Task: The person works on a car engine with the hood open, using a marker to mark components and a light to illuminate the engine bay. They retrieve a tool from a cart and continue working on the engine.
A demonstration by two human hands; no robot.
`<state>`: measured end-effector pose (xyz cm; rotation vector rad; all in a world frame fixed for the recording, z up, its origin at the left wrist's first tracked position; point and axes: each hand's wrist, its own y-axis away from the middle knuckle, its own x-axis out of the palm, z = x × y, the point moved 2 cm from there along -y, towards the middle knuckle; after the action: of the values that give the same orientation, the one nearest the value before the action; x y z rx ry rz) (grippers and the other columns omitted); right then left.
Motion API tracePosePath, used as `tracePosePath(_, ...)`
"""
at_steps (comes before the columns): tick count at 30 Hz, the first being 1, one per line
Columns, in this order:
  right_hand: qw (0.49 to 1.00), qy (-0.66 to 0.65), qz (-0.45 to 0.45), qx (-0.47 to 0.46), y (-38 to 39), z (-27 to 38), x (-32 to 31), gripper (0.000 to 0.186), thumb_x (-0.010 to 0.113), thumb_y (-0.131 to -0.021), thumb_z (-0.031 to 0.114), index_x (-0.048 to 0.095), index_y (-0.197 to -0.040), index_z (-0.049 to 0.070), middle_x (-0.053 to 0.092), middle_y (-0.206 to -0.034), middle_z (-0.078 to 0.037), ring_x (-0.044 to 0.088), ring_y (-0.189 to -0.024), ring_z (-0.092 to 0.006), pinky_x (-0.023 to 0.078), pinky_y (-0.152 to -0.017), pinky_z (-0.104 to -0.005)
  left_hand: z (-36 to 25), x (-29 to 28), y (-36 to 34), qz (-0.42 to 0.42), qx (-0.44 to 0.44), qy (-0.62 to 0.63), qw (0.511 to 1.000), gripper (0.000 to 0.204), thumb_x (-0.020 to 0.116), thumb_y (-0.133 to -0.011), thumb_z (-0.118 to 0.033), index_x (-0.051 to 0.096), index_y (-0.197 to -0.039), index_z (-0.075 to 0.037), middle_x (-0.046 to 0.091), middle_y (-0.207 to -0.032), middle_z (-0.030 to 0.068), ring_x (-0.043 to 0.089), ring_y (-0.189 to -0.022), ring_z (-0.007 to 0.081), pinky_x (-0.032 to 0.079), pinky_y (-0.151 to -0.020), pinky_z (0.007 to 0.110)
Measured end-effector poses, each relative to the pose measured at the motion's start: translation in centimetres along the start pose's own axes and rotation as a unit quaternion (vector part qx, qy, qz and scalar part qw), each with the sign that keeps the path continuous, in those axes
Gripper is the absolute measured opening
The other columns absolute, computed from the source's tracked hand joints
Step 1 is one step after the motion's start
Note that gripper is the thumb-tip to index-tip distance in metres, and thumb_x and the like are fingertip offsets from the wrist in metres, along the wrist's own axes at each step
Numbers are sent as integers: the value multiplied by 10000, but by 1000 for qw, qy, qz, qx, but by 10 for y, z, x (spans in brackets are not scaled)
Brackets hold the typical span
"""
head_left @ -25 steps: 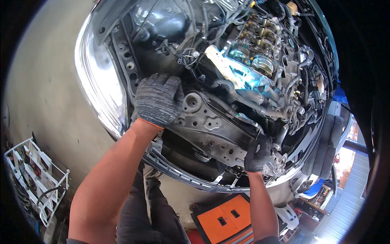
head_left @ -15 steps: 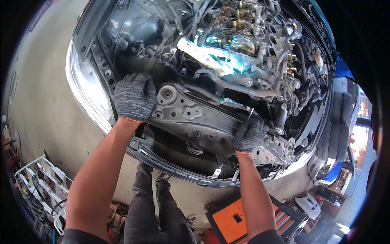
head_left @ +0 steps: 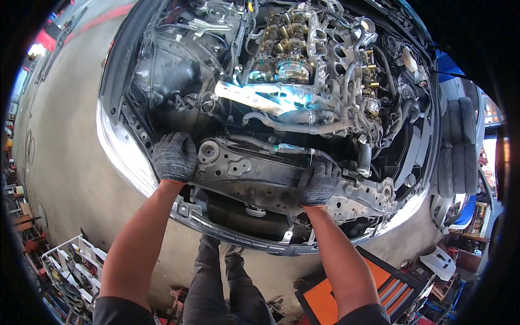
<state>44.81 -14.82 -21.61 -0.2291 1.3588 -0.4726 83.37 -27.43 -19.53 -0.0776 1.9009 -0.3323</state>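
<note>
A grey metal radiator support panel (head_left: 246,182), pierced with holes, spans the front of an opened engine bay. My left hand (head_left: 174,157), in a dark knitted glove with an orange cuff edge, is closed over its left end beside a round bushing hole. Farther right, my right hand (head_left: 319,184), gloved alike, is curled over the panel's top edge; its fingertips point down behind the panel and are partly hidden. A hose with a wire (head_left: 265,143) runs just behind the panel. Beyond it lies the uncovered engine (head_left: 287,49), with a lit work lamp (head_left: 244,96) resting across its front.
The bumper edge (head_left: 238,241) curves in front of my legs. A headlight (head_left: 116,146) flanks the bay at left. An orange tool cabinet (head_left: 325,298) stands below my right arm, a white rack (head_left: 81,257) lies at lower left, and stacked tyres (head_left: 457,146) are at right.
My view has shifted, so the engine bay sits lower and a little to the left, with more floor showing at upper left. Both hands keep their places on the panel.
</note>
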Motion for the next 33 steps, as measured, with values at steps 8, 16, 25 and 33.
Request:
tracePosePath(8, 999, 9, 41, 19, 0, 1, 0, 420, 690, -882, 246, 682, -1217, -7, 650, -1295, -277, 595, -1197, -518, 442, -1047, -656, -2, -2, -3, 43, -18, -17, 999, 167, 688, -962, -237, 764, -1020, -99, 746, -1054, 173, 689, -1055, 432, 526, -935, 556)
tracePosePath(16, 999, -4, 45, 7, -1, 1, -1, 451, 677, -916, 255, 668, -1285, -3, 639, -1317, -284, 589, -1217, -528, 427, -1066, -674, -5, -4, -5, 41, -19, -6, 999, 160, 678, -966, -231, 746, -1006, -92, 731, -1044, 189, 678, -1034, 448, 519, -925, 567)
tracePosePath(25, 998, -18, 61, -9, -4, 1, -2, 524, 726, -826, 231, 627, -1290, 10, 618, -1340, -275, 573, -1242, -524, 417, -1076, -687, -6, -8, -8, 45, -17, 9, 999, 136, 693, -944, -215, 733, -1001, -99, 723, -1034, 198, 667, -1016, 462, 523, -896, 579)
tracePosePath(33, 996, 2, 94, 5, -2, -1, -1, 634, 723, -836, 250, 598, -1409, 9, 606, -1375, -271, 558, -1267, -529, 407, -1087, -689, -7, -10, -9, 41, -19, 26, 999, 157, 702, -924, -225, 728, -1011, -97, 705, -1016, 197, 651, -1005, 477, 509, -888, 592)
